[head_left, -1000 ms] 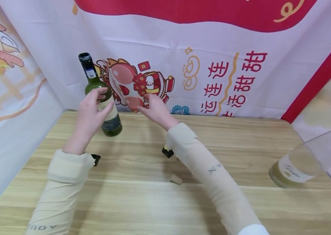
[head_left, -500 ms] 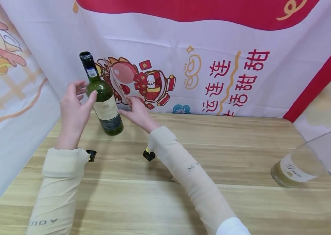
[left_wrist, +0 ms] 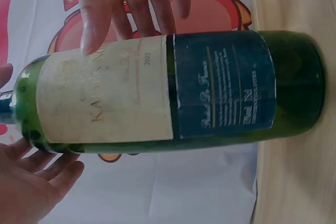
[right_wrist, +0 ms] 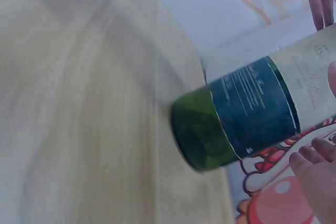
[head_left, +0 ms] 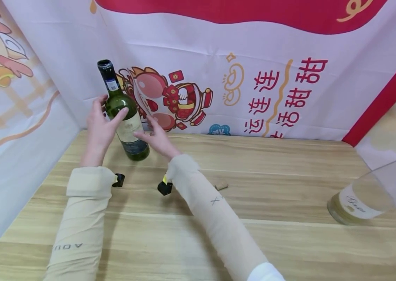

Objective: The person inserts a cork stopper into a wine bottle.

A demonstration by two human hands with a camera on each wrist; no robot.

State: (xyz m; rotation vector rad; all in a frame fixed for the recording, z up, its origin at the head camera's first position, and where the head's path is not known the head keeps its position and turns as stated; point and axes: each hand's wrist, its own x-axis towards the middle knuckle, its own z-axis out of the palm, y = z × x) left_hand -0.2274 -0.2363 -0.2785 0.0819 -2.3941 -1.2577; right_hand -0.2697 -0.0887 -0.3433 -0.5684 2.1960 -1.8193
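Note:
A green glass wine bottle (head_left: 129, 127), with no cork in its mouth and cream and dark blue labels, stands on the wooden table near the back wall. My left hand (head_left: 101, 128) is at its left shoulder, fingers behind the glass and thumb across the front. In the left wrist view the left hand's fingers (left_wrist: 55, 169) lie along the bottle's edge, loosely spread. From the right, my right hand (head_left: 159, 140) reaches the cream label with its thumb over it. Its fingers (right_wrist: 312, 156) extend beside the bottle in the right wrist view, apart from the glass.
A cork (head_left: 221, 185) lies on the table (head_left: 289, 242) beyond my right sleeve. At the right edge stands a clear glass vessel (head_left: 354, 205) with a white label and yellowish contents low inside. Printed cloth (head_left: 198, 39) walls the back and sides.
Both hands have closed in on the bottle, the right hand moving left to its label. The cork has shifted farther from me, beside the right sleeve. The bottle stays standing.

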